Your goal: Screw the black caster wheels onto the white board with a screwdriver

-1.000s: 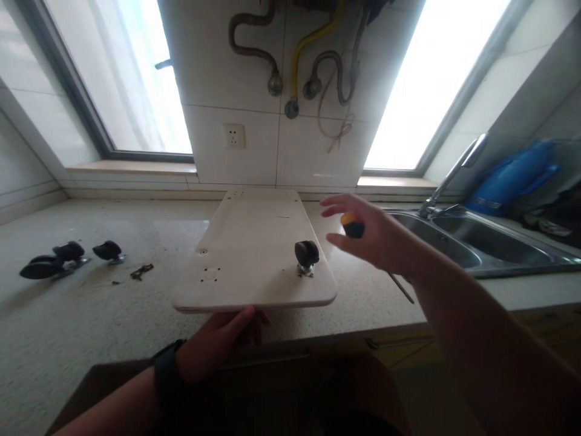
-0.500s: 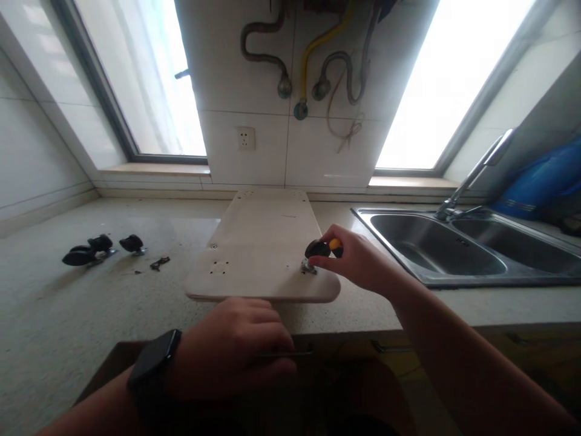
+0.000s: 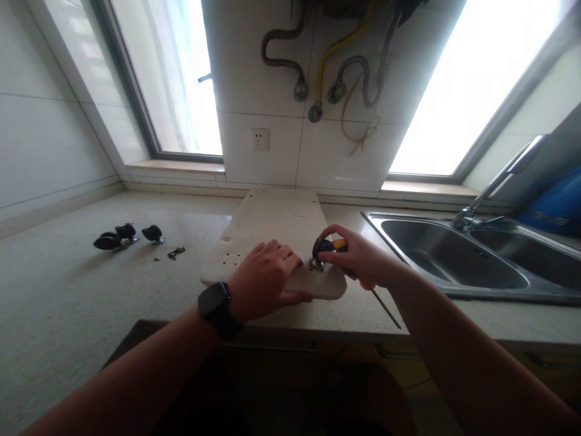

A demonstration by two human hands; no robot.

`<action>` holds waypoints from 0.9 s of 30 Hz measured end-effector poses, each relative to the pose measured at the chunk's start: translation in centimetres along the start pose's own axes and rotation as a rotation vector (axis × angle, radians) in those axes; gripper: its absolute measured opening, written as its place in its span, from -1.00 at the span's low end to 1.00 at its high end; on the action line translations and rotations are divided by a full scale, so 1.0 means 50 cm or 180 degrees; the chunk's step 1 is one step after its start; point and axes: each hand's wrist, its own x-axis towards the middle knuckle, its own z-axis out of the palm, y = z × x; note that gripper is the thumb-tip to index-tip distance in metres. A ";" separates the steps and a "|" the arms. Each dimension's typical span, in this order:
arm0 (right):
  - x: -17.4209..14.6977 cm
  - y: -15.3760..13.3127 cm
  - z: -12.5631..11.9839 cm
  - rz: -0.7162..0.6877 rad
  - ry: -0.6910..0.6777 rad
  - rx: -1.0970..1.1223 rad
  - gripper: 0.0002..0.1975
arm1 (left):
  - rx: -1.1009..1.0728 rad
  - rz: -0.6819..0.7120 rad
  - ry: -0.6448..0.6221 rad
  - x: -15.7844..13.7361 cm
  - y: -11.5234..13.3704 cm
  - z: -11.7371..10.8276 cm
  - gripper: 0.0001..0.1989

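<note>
A white board [image 3: 281,212] with rounded corners and small screw holes lies flat on the countertop, its front end near the counter's edge. On its front right corner stands a black caster wheel [image 3: 322,247] with a metal mount. My right hand [image 3: 358,254] pinches this caster from the right and also keeps a screwdriver [image 3: 387,310] with a yellow-orange handle in the palm, its shaft pointing down to the right. My left hand [image 3: 267,275], with a black watch on the wrist, grips the board's front edge, fingers on top and thumb along the edge.
Left on the counter lie several items: black casters [image 3: 108,241] and a small pile of screws [image 3: 176,252]. A double steel sink [image 3: 431,254] with a tap [image 3: 499,181] is at the right. Pipes and a socket [image 3: 260,139] are on the back wall.
My left hand has moved up from before the counter onto the board's front edge. My right hand stays at the caster, and the screwdriver's shaft now shows below it. The view has shifted left.
</note>
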 end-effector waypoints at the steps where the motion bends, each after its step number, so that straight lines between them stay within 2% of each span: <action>1: 0.000 -0.002 0.000 -0.0002 -0.0032 0.0051 -0.53 | 0.0038 -0.0012 0.0035 -0.002 0.003 0.002 -0.50; 9: 0.005 -0.011 -0.008 0.0002 -0.0203 0.0193 -0.50 | 0.0217 0.0077 0.0257 -0.010 0.001 0.011 -0.48; 17: 0.012 -0.016 -0.021 -0.0016 -0.0532 0.0213 -0.48 | 0.0682 0.0274 0.0277 -0.013 0.000 0.019 -0.45; 27: 0.025 -0.008 -0.033 -0.0111 -0.0835 0.0247 -0.49 | 0.0845 0.0374 0.0365 -0.011 0.002 0.023 -0.45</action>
